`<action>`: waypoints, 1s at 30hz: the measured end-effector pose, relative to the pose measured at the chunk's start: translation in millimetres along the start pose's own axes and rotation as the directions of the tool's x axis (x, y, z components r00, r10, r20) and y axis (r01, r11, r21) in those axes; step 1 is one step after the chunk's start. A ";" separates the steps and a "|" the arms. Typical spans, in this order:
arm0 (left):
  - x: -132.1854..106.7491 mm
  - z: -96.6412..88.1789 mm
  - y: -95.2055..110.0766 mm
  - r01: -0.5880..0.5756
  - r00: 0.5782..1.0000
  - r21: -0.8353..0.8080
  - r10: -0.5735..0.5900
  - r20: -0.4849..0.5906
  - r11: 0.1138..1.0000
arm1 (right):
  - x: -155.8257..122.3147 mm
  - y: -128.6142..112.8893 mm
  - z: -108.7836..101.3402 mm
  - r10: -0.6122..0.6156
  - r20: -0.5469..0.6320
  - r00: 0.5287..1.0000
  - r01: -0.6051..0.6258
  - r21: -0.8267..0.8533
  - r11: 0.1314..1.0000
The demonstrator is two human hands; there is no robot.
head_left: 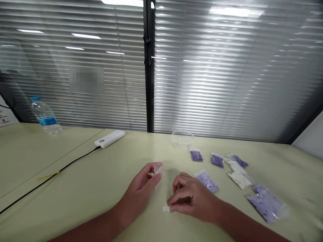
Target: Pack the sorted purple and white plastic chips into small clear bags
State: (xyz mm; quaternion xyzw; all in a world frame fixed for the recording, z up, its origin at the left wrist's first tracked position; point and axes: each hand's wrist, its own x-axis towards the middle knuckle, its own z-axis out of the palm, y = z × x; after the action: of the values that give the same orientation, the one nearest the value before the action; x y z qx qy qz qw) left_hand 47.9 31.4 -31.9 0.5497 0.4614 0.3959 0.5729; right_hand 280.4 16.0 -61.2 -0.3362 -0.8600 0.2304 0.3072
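My left hand (144,183) is raised over the table, with thumb and fingers closed round a small whitish, see-through piece (158,168) whose exact kind I cannot make out. Lower and to its right, my right hand (188,196) has its fingertips pinched together at the tabletop. They touch a few tiny white pieces (166,208) lying there; the fingers partly hide them. Just behind the right hand lies a clear bag of light purple pieces (207,181).
Small bags of dark purple pieces (196,155), a bag of white pieces (240,179) and a larger light purple bag (267,203) lie on the right. A clear round container (183,138) stands behind. A white power bank (110,138) with a black cable (73,163) and a water bottle (45,116) are on the left.
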 end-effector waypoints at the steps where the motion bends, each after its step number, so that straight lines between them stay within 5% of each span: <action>1: 0.3 0.2 0.0 0.007 1.000 -0.011 -0.007 -0.008 1.000 | 0.5 -0.6 2.0 -0.004 -0.012 1.000 0.004 0.008 1.000; 14: -3.8 3.2 3.3 -0.020 1.000 0.196 0.019 0.006 0.980 | 0.8 -38.9 -21.6 0.125 0.224 0.966 -0.122 -0.028 0.992; 19: -5.8 3.4 0.6 -0.031 0.999 0.266 0.026 0.021 0.963 | 3.7 -39.9 -44.9 0.362 0.368 0.856 -0.445 0.171 0.879; 22: -9.2 4.6 2.3 -0.039 0.999 0.295 0.027 0.047 0.955 | 12.9 -40.3 -52.5 0.402 0.252 0.880 -0.469 0.329 0.820; 26: -14.6 6.6 8.0 -0.116 0.989 0.303 0.081 0.125 0.946 | 28.7 -47.9 -44.8 0.439 0.013 0.898 -0.422 0.300 0.855; 30: -16.8 6.4 10.3 -0.143 0.985 0.329 0.100 0.142 0.934 | 38.5 -57.2 -37.8 0.425 0.013 0.905 -0.416 0.234 0.879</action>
State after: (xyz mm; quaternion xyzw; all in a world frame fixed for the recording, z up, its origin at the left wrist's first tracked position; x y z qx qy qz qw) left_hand 50.2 14.4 -20.3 0.6906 0.4513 0.3109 0.4719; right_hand 258.7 12.7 14.3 -0.4811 -0.7275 0.3837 0.3036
